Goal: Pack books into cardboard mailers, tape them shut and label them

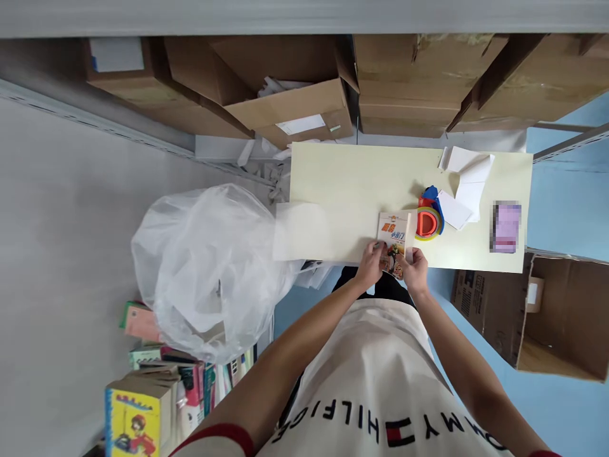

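A small book (392,230) with a white cover, orange lettering and a picture at its lower end lies at the table's near edge. My left hand (371,264) grips its left side near the bottom, fingers closed. On the opposite side my right hand (415,269) pinches the lower right edge; a pale strip shows beside the cover there. Just past the book's upper right is a tape dispenser (431,216) in blue, red and yellow. White paper sheets (471,181) lie beyond it, and a purple, blurred-out object (506,227) rests at the table's right end.
The narrow cream table (342,178) stands before a shelf of cardboard boxes (304,108). A large clear plastic bag (214,273) bulges at its left, above stacked books (143,406). An open cardboard box (561,311) sits on the blue floor at right.
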A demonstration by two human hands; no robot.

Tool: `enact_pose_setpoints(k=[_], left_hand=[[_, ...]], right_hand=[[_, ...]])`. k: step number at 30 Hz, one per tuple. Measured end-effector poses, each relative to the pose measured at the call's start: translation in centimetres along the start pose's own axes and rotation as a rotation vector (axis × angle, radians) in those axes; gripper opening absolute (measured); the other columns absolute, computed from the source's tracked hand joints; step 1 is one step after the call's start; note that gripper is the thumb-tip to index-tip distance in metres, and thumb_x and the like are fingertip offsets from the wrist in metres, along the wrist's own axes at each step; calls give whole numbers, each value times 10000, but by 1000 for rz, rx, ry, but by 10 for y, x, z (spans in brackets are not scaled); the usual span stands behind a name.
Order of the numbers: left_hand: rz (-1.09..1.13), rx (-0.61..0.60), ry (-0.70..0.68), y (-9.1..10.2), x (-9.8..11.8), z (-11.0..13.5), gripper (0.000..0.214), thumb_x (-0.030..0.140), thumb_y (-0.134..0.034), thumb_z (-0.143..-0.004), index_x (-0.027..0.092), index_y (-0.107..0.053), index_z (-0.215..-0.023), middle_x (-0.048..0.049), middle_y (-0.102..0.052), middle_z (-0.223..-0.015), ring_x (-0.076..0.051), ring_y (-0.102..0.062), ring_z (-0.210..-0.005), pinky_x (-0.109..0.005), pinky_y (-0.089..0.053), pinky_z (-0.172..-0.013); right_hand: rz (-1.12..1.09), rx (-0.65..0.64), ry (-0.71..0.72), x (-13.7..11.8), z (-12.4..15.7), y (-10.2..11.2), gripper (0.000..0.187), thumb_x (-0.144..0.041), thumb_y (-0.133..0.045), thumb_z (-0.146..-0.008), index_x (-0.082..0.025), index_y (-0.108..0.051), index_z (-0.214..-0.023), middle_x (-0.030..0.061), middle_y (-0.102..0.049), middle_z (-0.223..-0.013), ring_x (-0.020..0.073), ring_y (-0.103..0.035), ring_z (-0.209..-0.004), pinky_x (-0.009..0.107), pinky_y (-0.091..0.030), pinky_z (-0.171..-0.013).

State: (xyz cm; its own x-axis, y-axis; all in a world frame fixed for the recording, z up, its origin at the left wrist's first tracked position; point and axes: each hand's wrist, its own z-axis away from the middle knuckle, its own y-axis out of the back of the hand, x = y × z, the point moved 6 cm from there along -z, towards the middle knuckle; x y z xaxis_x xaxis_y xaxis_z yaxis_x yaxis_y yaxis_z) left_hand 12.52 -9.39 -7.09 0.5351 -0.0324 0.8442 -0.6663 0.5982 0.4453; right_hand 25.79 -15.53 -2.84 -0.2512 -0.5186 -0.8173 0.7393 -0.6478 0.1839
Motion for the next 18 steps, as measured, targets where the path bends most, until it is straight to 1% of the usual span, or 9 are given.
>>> enact_pose_setpoints(k=[2,4,6,8,10,11,13,15,18], left_hand=[[151,-23,-32,-8,15,-8,576,66,-563,-746,223,-523,-1299,-124,-483,-1322,-261,-523,-1226,-463,-418,-1091],[299,-31,-58,-6,31,-11,489,126,-515,-816,235,-533,-1293,-107,-511,-1308,-238,-541,-1212,-437,-426,-1083],[419,-36,-74,8,42,-9,417,227,-469,-893,232,-523,-1306,-100,-545,-1293,-230,-556,-1197,-414,-452,-1048],[544,-34,-53,31,44,-3,413,378,-439,-940,211,-516,-1310,-109,-578,-1271,-238,-588,-1147,-403,-484,-989],[584,-4,5,57,38,2,482,522,-409,-942,193,-546,-1268,-112,-613,-1224,-247,-598,-1113,-397,-489,-960],[553,21,46,71,33,3,507,567,-387,-939,192,-579,-1221,-105,-633,-1187,-249,-591,-1110,-394,-480,-967],[432,61,150,93,16,2,521,596,-337,-943,202,-647,-1086,-83,-665,-1096,-245,-568,-1115,-381,-452,-994],[354,62,277,107,-3,-2,529,571,-289,-961,207,-672,-957,-68,-680,-1000,-235,-572,-1077,-362,-456,-975],[387,8,403,114,-28,-8,541,542,-264,-973,193,-661,-853,-60,-679,-889,-220,-613,-938,-344,-500,-863]], right_hand=[[75,38,25,-12,2,8,319,-422,-679,-653,-223,-512,-838,1,-638,-793,164,-596,-699,317,-515,-654],[169,25,46,-22,4,6,317,-426,-669,-678,-225,-504,-859,-2,-623,-792,161,-579,-684,313,-505,-628],[235,-59,88,-29,9,-9,323,-421,-674,-692,-232,-498,-884,-8,-606,-806,159,-569,-700,318,-505,-638],[253,-188,145,-32,15,-32,346,-424,-686,-698,-238,-509,-931,6,-595,-892,164,-571,-764,331,-518,-679],[254,-313,187,-30,22,-58,374,-445,-684,-715,-249,-540,-999,34,-567,-1023,180,-572,-874,353,-533,-732],[258,-360,193,-26,24,-70,383,-462,-675,-730,-257,-556,-1032,46,-546,-1076,193,-567,-936,366,-539,-758],[276,-426,190,-17,24,-89,393,-488,-662,-753,-271,-588,-1072,61,-511,-1136,222,-539,-1053,395,-539,-822],[289,-458,174,-7,20,-103,400,-499,-662,-760,-273,-612,-1085,68,-498,-1155,242,-511,-1124,419,-528,-877],[315,-483,146,7,10,-114,414,-500,-690,-745,-271,-636,-1086,74,-504,-1175,259,-503,-1155,442,-520,-899]])
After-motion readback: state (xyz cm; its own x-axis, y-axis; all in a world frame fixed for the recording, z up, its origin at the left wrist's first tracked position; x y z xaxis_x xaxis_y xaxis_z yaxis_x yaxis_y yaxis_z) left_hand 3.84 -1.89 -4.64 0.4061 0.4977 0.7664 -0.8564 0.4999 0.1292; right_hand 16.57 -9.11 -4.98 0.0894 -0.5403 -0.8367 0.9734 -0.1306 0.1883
